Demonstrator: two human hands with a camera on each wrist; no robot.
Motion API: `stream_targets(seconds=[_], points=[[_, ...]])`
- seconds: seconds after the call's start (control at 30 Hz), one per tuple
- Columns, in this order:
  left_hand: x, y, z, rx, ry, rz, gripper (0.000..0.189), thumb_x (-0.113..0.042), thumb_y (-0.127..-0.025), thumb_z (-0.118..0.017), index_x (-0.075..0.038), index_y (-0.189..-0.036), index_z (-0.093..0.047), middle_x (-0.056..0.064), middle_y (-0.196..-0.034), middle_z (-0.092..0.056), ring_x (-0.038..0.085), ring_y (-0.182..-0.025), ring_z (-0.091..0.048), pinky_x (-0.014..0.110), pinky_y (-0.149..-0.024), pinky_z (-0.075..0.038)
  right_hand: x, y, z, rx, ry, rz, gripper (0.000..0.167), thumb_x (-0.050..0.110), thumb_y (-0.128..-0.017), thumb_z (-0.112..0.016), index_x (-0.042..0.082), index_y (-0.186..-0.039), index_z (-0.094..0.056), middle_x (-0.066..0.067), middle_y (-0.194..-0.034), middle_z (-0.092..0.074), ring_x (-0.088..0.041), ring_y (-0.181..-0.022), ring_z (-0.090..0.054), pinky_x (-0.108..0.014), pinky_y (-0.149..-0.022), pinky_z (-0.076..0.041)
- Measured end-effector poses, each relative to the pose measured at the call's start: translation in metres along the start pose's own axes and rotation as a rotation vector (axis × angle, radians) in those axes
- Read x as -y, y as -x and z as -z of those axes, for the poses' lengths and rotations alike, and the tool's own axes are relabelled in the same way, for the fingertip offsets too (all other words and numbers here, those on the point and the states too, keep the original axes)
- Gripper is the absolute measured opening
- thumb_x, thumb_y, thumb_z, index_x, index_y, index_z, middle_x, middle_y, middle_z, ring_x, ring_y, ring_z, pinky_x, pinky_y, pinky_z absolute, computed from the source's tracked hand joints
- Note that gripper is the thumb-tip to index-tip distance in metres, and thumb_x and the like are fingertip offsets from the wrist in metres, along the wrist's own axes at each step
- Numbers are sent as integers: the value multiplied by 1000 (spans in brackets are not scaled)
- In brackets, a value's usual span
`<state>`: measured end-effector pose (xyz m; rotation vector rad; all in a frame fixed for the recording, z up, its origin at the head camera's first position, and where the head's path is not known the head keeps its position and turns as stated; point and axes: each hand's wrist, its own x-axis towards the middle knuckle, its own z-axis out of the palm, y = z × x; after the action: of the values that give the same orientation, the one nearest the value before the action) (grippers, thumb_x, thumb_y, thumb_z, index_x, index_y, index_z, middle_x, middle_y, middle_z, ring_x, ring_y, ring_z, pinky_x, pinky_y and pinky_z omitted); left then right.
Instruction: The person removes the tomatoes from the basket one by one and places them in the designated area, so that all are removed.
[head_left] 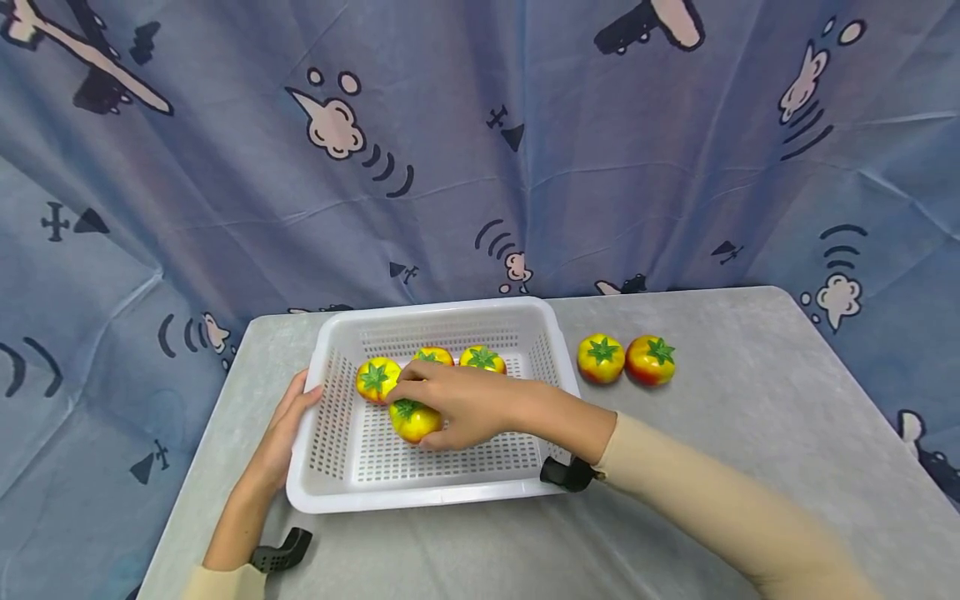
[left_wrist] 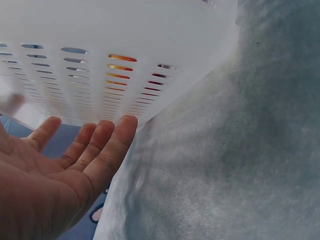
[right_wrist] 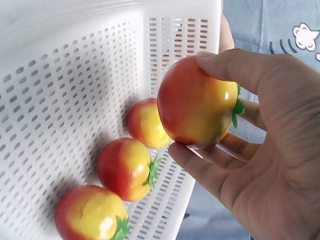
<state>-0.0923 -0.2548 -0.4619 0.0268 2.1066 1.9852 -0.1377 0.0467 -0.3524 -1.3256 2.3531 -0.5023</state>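
My right hand [head_left: 468, 404] grips a red-and-yellow tomato [right_wrist: 197, 102] with a green leafy top, thumb on one side and fingers on the other. It holds this tomato inside a white perforated plastic basket [head_left: 420, 498]. Three similar tomatoes lie in the basket: one at the left [head_left: 377, 379], one in the middle [head_left: 433, 356], partly covered by the hand, and one at the right [head_left: 482, 358]. At the basket's left side, my left hand [head_left: 283, 429] holds the rim, its thumb over the edge and its fingers [left_wrist: 112, 150] against the outer wall.
Two more tomatoes stand side by side on the grey table [head_left: 750, 433], right of the basket: a yellower one [head_left: 601, 359] and a redder one [head_left: 650, 361]. A blue patterned curtain [head_left: 450, 150] hangs behind the table.
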Motion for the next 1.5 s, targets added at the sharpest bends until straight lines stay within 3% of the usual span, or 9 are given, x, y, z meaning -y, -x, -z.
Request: stream_targets(seconds=[0.33,0.63,0.83,1.5], points=[[-1,1,0,7,-4,-2,55,-42,-116,-30,-22,-165,-17,26,-155,-38,22,-117,-65,41,-88,-61,-8,24,2,-78,-62,-59,67,33,-93,-83,27,-153,-55,-3,-158,-49,-20,-138,-54,-39,-119,-47],[-1,1,0,4,-1,8,54,-42,-116,-30,-23,-165,-16,24,-153,-39,22,-116,-66,43,-86,-62,-14,40,4,-138,-72,-103,69,35,-92,-83,23,-154,-55,-4,-156,-50,-21,-135,-55,-39,-114,-52],[-2,2,-1,-1,4,14,55,-42,-116,-30,-23,-165,-16,21,-151,-41,22,-115,-66,43,-86,-62,-20,50,7,-193,-85,-110,67,32,-93,-82,21,-154,-55,-6,-158,-48,-24,-140,-54,-43,-118,-50],[-4,2,-2,0,-5,12,54,-42,-116,-29,-22,-164,-17,27,-155,-39,22,-115,-66,42,-86,-62,-42,90,2,-395,-189,-207,67,33,-92,-84,23,-152,-56,-6,-157,-49,-29,-145,-51,-55,-117,-49]])
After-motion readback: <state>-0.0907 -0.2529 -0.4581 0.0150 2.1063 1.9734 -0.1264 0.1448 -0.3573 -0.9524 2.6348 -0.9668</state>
